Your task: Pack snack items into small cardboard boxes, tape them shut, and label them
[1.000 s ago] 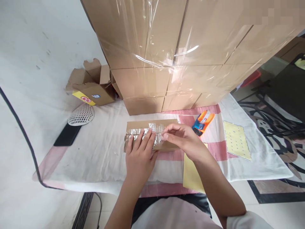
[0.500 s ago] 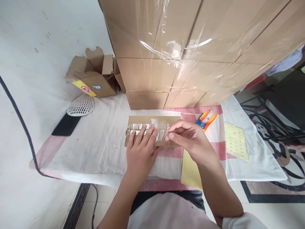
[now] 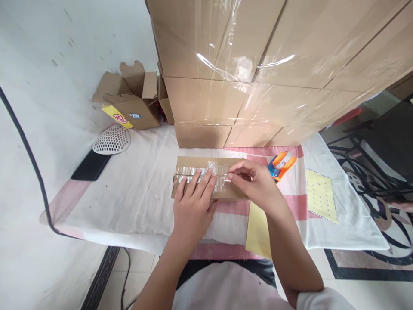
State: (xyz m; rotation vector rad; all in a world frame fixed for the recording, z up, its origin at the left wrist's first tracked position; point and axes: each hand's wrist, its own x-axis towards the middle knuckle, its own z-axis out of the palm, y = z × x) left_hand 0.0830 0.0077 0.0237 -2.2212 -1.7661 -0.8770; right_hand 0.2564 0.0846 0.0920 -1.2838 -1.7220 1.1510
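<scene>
A small cardboard box (image 3: pixel 193 162) lies on the cloth in front of me, with crinkled clear tape (image 3: pixel 221 183) along its top seam. My left hand (image 3: pixel 195 198) rests flat on the box's left half, fingers spread over the tape. At the right end of the taped seam my right hand (image 3: pixel 254 183) has thumb and forefinger pinched together at the clear tape; the exact bit between the tips is tiny. Just beyond my right hand is an orange and blue tape dispenser (image 3: pixel 281 165).
Large plastic-wrapped cartons (image 3: pixel 206 101) stand behind the box. An open carton (image 3: pixel 146 114), a white perforated cover (image 3: pixel 112 140) and a black phone-like slab (image 3: pixel 91 165) sit left. Yellow paper (image 3: pixel 258 232) lies by my right forearm, a dotted yellow sheet (image 3: pixel 322 196) farther right.
My right hand's fingers have come closer together and lower at the tape's end. My left hand stays on the box. The whole view has shifted slightly.
</scene>
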